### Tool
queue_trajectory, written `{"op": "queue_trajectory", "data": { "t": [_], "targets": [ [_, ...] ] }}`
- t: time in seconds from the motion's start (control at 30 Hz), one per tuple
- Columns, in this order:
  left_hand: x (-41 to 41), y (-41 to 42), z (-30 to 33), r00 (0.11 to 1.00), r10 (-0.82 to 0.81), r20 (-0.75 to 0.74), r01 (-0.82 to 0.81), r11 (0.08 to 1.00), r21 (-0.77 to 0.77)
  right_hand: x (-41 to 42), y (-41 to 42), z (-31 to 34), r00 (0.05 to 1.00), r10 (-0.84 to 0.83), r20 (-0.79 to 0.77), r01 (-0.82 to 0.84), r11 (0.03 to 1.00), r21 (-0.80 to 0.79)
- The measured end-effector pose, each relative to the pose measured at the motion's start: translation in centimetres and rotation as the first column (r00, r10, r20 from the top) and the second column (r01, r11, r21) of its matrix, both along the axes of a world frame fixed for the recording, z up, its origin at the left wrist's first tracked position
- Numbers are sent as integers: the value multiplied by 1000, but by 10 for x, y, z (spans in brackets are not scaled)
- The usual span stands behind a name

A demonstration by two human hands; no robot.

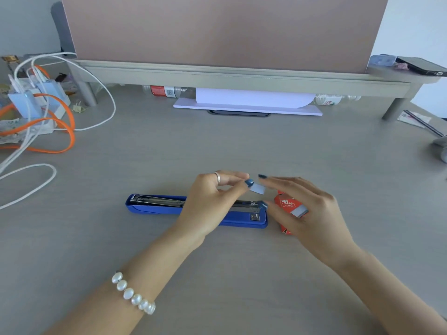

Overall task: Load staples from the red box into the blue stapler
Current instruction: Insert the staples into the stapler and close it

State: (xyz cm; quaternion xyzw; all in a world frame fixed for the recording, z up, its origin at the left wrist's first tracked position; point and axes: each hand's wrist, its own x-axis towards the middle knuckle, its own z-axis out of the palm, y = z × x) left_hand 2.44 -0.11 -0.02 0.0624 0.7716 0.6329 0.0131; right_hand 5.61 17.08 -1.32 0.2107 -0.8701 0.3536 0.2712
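Note:
The blue stapler (154,207) lies opened flat on the grey desk, its metal staple channel facing up. My left hand (212,201) hovers over its right half and pinches a short silvery strip of staples (258,189) between thumb and fingertips. My right hand (304,211) holds the red staple box (287,206), which rests on the desk just right of the stapler's end; a grey block of staples shows at the box's open end. My right index fingertip reaches toward the strip.
A monitor riser (242,76) with a large screen spans the back. White and orange cables (60,131) with chargers lie at the left. A purple board with paper (246,105) and bottles sit under the riser. A phone (423,65) rests at the right end.

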Motion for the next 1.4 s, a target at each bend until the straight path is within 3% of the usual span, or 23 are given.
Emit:
{"op": "queue_trajectory", "data": {
  "t": [0.17, 0.23, 0.4, 0.57, 0.73, 0.97, 1.13, 1.23, 1.33, 1.4],
  "targets": [
    [-2, -3, 3, 997, -65, 43, 67, 997, -36, -7, -6, -3, 981, -14, -193, 27, 998, 65],
    [-3, -7, 3, 998, -48, 27, 51, 994, -102, -7, -6, -3, 987, 3, -163, 7, 998, 60],
    [-8, -18, 9, 977, 46, -208, -115, 937, -331, -7, -2, -6, 995, 100, 2, -100, 990, 103],
    [-10, -18, 8, 971, 22, -238, -113, 920, -376, -8, -6, -7, 993, 109, 40, -113, 987, 116],
    [-6, -14, 9, 961, -12, -275, -97, 920, -379, -8, -6, -6, 986, 97, 133, -94, 995, -28],
    [-10, -13, 4, 958, -38, -284, -92, 897, -432, -9, -8, -7, 991, 90, 101, -98, 993, 69],
    [-15, -17, 3, 974, -44, -224, -74, 867, -493, -9, -6, -10, 988, 113, 104, -128, 981, 143],
    [-18, -32, 9, 984, -153, -85, 77, 815, -574, -7, -4, -10, 983, 122, 139, -136, 986, 94],
    [-22, -58, 20, 940, -282, 194, 331, 606, -724, -6, -3, -11, 981, 117, 156, -128, 990, 65],
    [-24, -78, 25, 918, -274, 288, 391, 491, -779, -6, -2, -12, 980, 93, 174, -106, 992, 67]
  ]
}}
